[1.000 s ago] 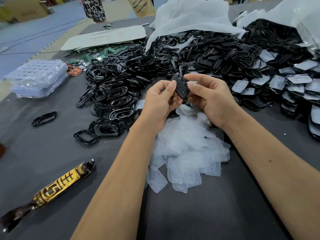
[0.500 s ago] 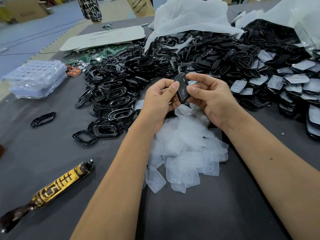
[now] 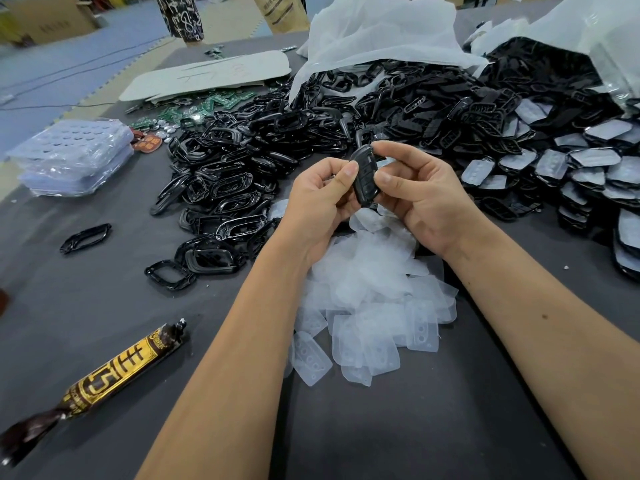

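Both hands hold a small black plastic key-fob shell (image 3: 364, 176) upright above a heap of translucent white rubber button pads (image 3: 370, 296). The left hand (image 3: 317, 206) pinches its near edge with the thumb; the right hand (image 3: 424, 199) curls thumb and fingers round its far edge. Loose black plastic frames (image 3: 228, 188) crowd the left side. Bare grey tabletop (image 3: 398, 427) lies open toward the near edge.
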### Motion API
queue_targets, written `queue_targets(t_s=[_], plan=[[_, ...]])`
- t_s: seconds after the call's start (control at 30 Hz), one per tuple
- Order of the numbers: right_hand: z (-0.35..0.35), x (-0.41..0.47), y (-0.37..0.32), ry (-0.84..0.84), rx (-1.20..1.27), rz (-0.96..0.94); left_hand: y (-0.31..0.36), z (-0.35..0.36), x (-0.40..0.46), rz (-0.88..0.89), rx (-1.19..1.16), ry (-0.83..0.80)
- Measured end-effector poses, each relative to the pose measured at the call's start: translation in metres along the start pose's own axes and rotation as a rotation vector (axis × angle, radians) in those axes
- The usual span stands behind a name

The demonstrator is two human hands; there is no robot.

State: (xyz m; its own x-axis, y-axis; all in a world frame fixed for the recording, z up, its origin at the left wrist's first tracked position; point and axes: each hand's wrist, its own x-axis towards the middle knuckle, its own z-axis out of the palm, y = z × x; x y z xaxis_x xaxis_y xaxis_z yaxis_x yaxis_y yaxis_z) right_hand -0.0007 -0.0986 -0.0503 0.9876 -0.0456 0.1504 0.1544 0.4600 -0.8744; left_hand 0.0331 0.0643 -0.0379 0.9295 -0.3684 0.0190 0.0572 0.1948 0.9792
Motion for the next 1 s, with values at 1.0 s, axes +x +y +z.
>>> queue_targets(t_s=[1.0], plan=[[-0.134,-0.051,-0.132,0.743,-1.707,-0.232,-0.008,0.187,0.055,0.272,0.727,-0.232]])
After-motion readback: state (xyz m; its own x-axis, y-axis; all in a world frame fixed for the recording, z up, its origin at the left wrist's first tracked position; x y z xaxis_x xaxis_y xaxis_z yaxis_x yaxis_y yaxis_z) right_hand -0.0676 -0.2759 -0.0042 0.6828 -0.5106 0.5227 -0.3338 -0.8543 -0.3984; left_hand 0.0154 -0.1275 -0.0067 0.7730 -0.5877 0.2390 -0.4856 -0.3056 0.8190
